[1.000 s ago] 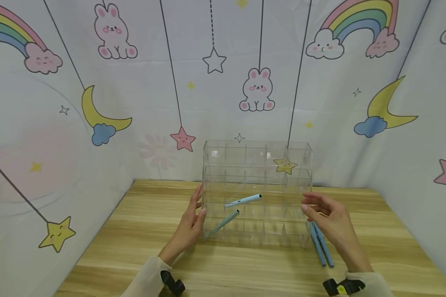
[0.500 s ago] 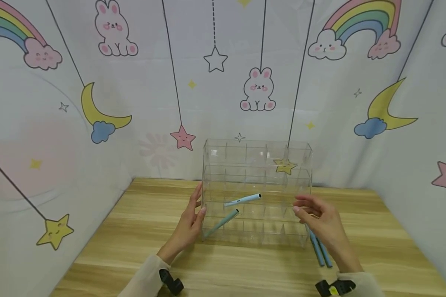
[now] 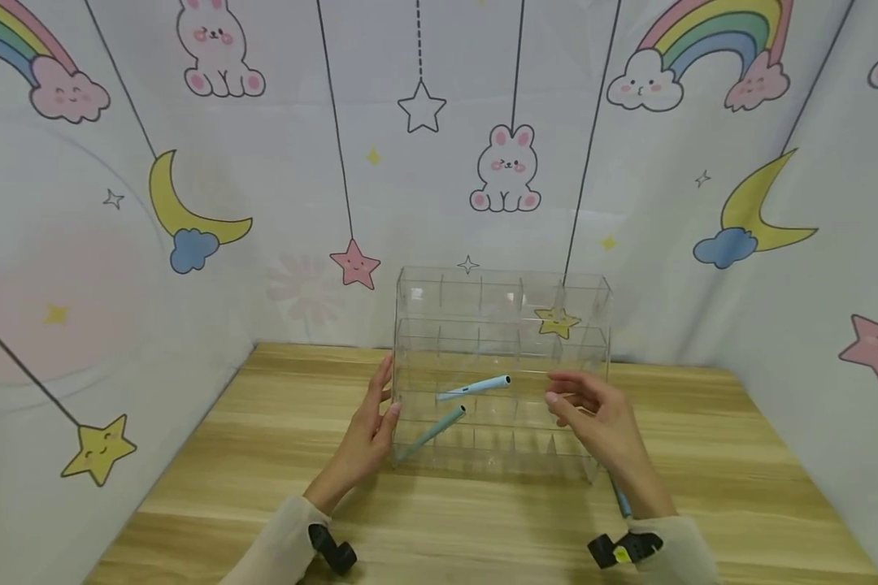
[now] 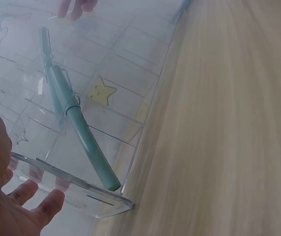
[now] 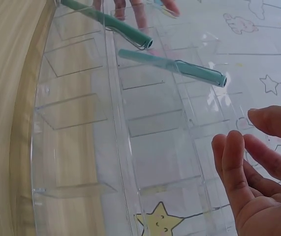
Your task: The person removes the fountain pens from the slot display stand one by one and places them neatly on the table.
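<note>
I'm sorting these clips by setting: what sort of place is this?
Probably a staged tabletop booth rather than a lived-in room: a wooden table walled by a cartoon backdrop of rainbows and bunnies, holding just a clear organizer and blue pens.

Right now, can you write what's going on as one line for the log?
left hand: touching clear plastic organizer side | right hand: empty, at its front | two light-blue pens inside | wooden table
</note>
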{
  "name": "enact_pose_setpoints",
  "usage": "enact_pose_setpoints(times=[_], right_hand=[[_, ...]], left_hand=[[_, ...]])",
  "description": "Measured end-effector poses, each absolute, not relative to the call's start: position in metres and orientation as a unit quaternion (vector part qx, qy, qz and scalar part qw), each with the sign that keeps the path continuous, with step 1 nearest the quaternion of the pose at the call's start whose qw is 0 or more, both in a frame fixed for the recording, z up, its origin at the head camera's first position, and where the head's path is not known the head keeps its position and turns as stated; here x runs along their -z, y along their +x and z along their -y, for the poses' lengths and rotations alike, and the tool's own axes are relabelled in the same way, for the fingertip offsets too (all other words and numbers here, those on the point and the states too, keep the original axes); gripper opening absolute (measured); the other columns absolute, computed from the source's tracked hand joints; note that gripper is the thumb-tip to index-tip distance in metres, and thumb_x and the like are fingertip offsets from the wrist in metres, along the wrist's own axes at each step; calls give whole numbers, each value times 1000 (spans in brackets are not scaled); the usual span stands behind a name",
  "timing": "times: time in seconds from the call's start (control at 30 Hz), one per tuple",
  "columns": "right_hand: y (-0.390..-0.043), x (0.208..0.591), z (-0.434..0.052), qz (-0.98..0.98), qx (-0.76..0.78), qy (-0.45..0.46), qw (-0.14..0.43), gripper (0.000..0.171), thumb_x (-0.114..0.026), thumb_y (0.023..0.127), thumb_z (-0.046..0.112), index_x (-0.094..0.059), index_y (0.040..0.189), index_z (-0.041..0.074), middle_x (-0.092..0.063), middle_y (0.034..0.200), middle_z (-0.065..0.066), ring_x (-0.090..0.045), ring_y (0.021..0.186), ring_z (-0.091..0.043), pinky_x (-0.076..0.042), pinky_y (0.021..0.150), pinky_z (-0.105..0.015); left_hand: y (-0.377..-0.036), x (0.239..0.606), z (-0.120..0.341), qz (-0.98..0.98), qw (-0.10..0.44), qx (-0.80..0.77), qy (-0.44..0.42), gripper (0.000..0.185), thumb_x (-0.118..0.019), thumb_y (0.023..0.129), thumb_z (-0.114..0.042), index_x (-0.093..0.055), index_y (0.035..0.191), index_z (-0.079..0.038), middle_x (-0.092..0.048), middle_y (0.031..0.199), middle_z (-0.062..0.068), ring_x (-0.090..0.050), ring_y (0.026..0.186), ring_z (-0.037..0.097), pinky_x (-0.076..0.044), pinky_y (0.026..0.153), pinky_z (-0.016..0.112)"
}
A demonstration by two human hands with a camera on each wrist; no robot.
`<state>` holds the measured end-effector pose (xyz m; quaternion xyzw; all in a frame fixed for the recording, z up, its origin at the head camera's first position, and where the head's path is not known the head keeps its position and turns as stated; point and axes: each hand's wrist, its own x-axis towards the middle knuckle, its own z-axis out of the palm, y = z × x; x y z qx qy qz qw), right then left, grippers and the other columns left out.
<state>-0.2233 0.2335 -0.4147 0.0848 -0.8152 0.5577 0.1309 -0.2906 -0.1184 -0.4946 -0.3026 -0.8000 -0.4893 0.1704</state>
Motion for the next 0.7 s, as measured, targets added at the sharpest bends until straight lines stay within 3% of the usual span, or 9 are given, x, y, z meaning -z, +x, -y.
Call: enact_pose_setpoints(times=[0.33, 0.47, 0.7], right_hand=[[-227, 411, -221, 810, -563, 95, 133, 35, -74, 103, 18, -69, 135, 3, -75, 122, -27, -76, 92, -8, -64, 76, -28], [-230, 408, -213, 801, -576, 106, 127, 35, -74, 103, 17, -69, 135, 2, -74, 121, -28, -76, 93, -13, -64, 77, -27], [-234, 407, -204, 794, -585, 110, 122, 34, -73, 104, 17, -69, 135, 2, -74, 122, -28, -75, 89, -7, -64, 76, -28]], left_hand=[[-290, 495, 119, 806, 160, 488, -294, 74, -48, 112, -1, -9, 173, -11, -27, 172, 35, -54, 135, 65, -64, 85, 56], [-290, 496, 121, 807, 160, 489, -289, 75, -48, 112, -1, -8, 174, -14, -27, 173, 32, -54, 135, 65, -64, 86, 58], [-293, 497, 120, 803, 166, 487, -301, 72, -48, 112, -1, -10, 173, -7, -26, 174, 31, -56, 136, 60, -65, 85, 49]])
